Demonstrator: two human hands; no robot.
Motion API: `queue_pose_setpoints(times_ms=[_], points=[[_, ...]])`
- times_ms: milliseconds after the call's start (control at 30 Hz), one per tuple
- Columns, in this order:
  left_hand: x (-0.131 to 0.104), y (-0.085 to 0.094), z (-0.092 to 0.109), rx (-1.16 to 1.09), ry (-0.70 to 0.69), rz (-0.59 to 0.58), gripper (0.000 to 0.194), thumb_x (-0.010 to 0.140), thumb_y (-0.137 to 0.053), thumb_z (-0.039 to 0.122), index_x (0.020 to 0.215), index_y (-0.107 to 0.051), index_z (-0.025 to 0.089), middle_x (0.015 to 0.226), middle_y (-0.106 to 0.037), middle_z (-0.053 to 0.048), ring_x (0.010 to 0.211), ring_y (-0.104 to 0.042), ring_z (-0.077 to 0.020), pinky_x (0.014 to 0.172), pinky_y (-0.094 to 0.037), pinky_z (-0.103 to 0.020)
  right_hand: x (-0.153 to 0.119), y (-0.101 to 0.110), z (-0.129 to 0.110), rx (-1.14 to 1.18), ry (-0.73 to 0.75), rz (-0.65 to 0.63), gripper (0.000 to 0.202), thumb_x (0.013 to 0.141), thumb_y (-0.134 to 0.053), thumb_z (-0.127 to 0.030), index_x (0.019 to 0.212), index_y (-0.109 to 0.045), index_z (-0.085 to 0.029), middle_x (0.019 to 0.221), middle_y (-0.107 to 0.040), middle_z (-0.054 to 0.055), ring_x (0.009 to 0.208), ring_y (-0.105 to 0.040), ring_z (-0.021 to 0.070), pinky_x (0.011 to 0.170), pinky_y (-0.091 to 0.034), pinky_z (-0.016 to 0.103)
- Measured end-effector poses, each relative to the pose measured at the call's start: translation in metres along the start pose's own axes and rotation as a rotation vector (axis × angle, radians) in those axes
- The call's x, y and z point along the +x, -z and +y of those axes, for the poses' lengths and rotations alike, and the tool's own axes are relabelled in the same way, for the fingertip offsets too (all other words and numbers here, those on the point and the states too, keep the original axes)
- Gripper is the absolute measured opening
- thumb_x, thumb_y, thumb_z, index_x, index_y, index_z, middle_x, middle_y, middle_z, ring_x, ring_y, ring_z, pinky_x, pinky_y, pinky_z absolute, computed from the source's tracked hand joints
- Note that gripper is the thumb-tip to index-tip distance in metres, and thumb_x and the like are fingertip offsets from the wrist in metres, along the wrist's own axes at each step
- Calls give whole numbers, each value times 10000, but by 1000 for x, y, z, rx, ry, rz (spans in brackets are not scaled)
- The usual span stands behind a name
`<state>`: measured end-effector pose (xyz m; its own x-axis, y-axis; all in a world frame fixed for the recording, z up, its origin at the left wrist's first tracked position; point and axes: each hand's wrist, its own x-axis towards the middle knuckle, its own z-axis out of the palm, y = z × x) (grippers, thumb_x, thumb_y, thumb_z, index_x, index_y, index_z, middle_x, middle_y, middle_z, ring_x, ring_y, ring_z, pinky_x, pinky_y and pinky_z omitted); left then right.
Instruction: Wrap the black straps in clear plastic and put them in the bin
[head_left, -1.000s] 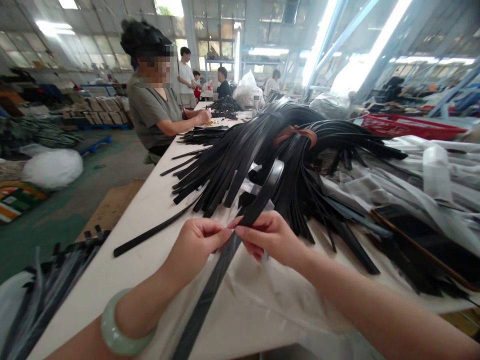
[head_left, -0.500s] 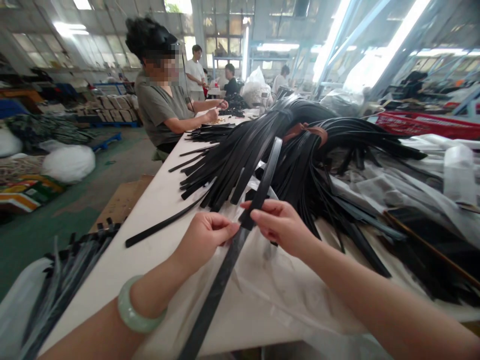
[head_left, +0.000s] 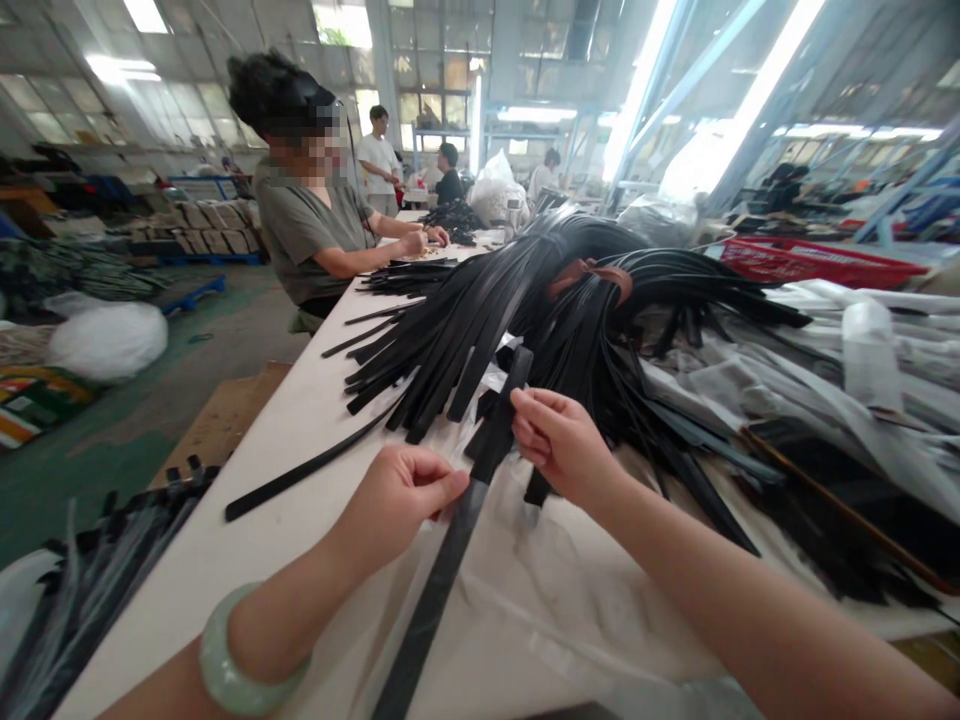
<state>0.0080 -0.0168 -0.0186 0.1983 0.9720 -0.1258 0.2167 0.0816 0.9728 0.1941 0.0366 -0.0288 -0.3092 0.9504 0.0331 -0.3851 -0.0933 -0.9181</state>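
A long black strap [head_left: 491,440] runs from the middle of the table down toward me. Its lower length looks greyer, as if inside a thin clear plastic sleeve [head_left: 431,605]. My left hand [head_left: 405,495], with a pale green bangle on its wrist, pinches the sleeve's edge between thumb and finger. Higher up, close to the strap's free end, my right hand [head_left: 559,435] pinches the strap, its other fingers curled. Just beyond both hands lies a big bundle of black straps [head_left: 480,310], tied with a brown band [head_left: 589,277].
The white table [head_left: 300,560] stretches away from me. A co-worker [head_left: 304,220] stands at its left side, hands over small pieces. Sleeved straps [head_left: 127,570] lie low at the left. Clear plastic wrap [head_left: 870,350] covers the right side, near a red container [head_left: 817,262].
The strap has slid down toward me, so less sticks out above my right hand. My hands have moved slightly apart. The view has shifted a little to the right.
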Motion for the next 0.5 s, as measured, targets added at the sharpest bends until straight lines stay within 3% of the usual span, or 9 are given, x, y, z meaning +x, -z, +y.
queue_pose_setpoints(times_ms=[67, 133, 300, 433, 500], points=[[0, -2, 1, 25, 6, -6, 268, 731, -652, 325, 566, -661, 114, 513, -570, -18, 502, -459, -107, 507, -344, -227, 5, 5, -2, 99, 9, 36, 354, 707, -769, -323, 591, -473, -169, 464, -361, -102, 385, -239, 17, 330, -173, 128], [0, -2, 2, 37, -17, 29, 279, 733, -646, 328, 550, -644, 118, 503, -554, -9, 496, -446, -103, 506, -338, -226, 4, 6, -1, 26, -19, -61, 305, 698, -777, -302, 632, -514, -163, 456, -389, -104, 368, -272, 12, 322, -211, 117], [1, 0, 5, 118, -81, 126, 328, 757, -619, 369, 540, -617, 122, 501, -531, -4, 498, -433, -108, 500, -324, -230, -9, -9, 10, -291, -89, -332, 299, 722, -746, -398, 799, -622, -137, 640, -619, -17, 488, -556, 70, 458, -485, 180], [4, 6, 3, 133, -132, 145, 403, 777, -598, 474, 586, -611, 119, 537, -545, -8, 525, -454, -115, 510, -338, -224, -14, -17, 10, -314, -109, -263, 386, 727, -710, -497, 817, -600, -139, 699, -687, 37, 589, -667, 134, 530, -546, 232], [3, 12, 3, 97, -147, 56, 493, 767, -567, 594, 613, -592, 127, 551, -534, 3, 528, -456, -110, 508, -345, -216, -13, -14, 5, -313, -85, -186, 407, 704, -725, -518, 744, -582, -140, 638, -685, 42, 545, -665, 145, 514, -551, 243]])
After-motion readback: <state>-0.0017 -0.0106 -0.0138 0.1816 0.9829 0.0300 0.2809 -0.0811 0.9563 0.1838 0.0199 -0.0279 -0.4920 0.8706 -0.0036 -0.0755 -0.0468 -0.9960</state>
